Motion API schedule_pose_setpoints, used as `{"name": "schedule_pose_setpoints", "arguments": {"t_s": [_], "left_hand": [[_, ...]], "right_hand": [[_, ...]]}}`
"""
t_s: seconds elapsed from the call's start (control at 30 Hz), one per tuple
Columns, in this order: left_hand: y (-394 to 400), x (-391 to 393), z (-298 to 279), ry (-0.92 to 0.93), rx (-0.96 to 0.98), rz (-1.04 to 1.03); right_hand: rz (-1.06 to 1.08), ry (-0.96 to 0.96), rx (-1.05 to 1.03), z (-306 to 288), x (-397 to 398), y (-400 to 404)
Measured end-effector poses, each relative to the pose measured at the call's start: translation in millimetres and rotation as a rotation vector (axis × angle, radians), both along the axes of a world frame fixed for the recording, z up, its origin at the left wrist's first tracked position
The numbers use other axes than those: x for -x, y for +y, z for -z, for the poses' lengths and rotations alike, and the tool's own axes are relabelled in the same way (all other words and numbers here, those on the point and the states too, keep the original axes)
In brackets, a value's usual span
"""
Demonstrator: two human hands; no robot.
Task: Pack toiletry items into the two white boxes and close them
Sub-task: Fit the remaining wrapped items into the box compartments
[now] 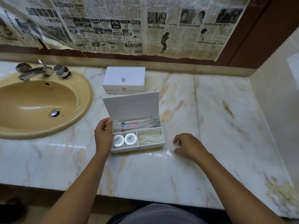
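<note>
An open white box (pixel 150 145) sits on the marble counter with its lid (pixel 131 105) standing up at the back. Its rear compartment holds wrapped toothbrushes (pixel 137 122). The front left compartment holds two round white packets (pixel 124 139), and the front right one holds clear-wrapped small items (pixel 149 137). Behind it stands a second white box (pixel 123 80), closed, with a small knob on its lid. My left hand (pixel 103 135) rests against the open box's left side, fingers curled at its rear corner. My right hand (pixel 187 145) lies on a clear plastic wrapper (pixel 169 153) on the counter, right of the box.
A tan sink basin (pixel 37 104) with a chrome tap (pixel 34 71) fills the counter's left part. Newspaper sheets (pixel 129 25) cover the wall behind. A side wall (pixel 278 101) closes the counter on the right. The counter's front edge (pixel 145 199) runs just before my body.
</note>
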State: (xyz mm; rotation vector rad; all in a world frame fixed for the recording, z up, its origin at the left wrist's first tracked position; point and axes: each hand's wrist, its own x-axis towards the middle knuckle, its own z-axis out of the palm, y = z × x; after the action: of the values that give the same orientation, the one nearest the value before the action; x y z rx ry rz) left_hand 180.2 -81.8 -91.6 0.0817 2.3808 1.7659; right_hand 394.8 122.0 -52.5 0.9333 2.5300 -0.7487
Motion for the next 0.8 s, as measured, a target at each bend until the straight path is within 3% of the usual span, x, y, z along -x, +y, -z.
{"name": "schedule_pose_setpoints", "arguments": {"t_s": [0.33, 0.6, 0.8], "left_hand": [[1, 0, -1, -0.018, 0.006, -0.001], [-1, 2, 1, -0.016, -0.021, 0.007], [-1, 3, 2, -0.016, -0.028, 0.011]], "right_hand": [[0.037, 0.022, -0.014, 11, 2, -2], [0.137, 0.386, 0.029, -39, 25, -2], [-0.001, 0.491, 0.0, -66, 59, -24]]}}
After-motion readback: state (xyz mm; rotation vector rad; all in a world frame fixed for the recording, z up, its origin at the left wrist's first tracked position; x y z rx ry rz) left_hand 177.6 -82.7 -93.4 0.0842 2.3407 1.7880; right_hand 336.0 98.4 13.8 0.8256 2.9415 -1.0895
